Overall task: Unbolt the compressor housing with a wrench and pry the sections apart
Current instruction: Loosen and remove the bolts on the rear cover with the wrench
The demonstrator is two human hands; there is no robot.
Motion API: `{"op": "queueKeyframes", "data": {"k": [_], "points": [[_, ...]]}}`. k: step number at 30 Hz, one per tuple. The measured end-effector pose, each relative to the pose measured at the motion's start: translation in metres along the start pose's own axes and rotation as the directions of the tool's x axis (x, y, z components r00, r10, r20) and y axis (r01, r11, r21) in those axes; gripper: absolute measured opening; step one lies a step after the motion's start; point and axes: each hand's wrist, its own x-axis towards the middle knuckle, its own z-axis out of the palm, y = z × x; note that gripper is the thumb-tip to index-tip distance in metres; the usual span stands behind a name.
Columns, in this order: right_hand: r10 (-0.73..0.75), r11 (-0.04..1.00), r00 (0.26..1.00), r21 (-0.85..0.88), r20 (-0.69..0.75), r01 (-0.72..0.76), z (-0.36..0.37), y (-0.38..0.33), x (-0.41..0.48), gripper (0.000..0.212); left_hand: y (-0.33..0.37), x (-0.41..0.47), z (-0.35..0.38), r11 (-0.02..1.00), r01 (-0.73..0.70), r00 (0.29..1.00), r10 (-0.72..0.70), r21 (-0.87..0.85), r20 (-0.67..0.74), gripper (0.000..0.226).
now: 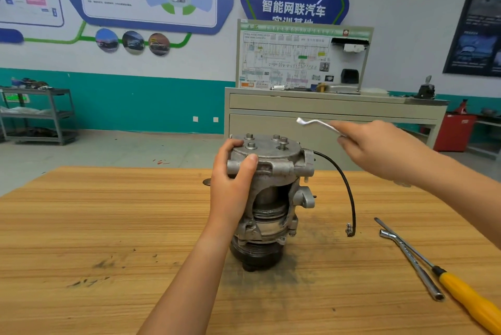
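At mid-frame, the compressor (pixel 271 193) stands upright on the table (pixel 108 212), pulley end down.
The left hand (pixel 233 180) curls round its upper housing, thumb across the front. The right hand (pixel 379 144), just right of the bolts (pixel 250 144), pinches a wrench (pixel 317 124) by its handle. A screwdriver (pixel 466 291) lies lower right.

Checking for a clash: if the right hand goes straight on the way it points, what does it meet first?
Probably nothing: the right hand and its wrench aim left, just above the compressor's top bolts. Depth is unclear, so those could be grazed.
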Motion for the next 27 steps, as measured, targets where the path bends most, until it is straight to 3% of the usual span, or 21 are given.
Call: {"op": "queueKeyframes", "data": {"k": [7, 13, 21, 27], "points": [[-0.052, 0.967, 0.993, -0.245, 0.103, 0.076, -0.016, -0.032, -0.002, 0.037, 0.000, 0.000, 0.000, 1.000, 0.008, 1.000, -0.008, 0.021, 0.007, 0.022], [-0.063, 0.802, 0.983, -0.578, 0.172, 0.152, -0.035, -0.070, 0.002, 0.034, 0.001, 0.000, 0.000, 0.999, 0.017, 1.000, -0.017, 0.039, -0.001, 0.023], [-0.050, 0.819, 0.980, -0.553, 0.194, 0.151, -0.030, -0.053, 0.006, 0.035, 0.003, 0.000, 0.000, 0.998, 0.016, 1.000, -0.016, 0.066, 0.001, 0.025], [-0.149, 0.885, 0.984, -0.431, 0.093, 0.174, -0.017, -0.031, 0.011, 0.034, 0.002, 0.000, 0.000, 0.998, 0.020, 1.000, -0.021, 0.061, 0.007, 0.025]]}}
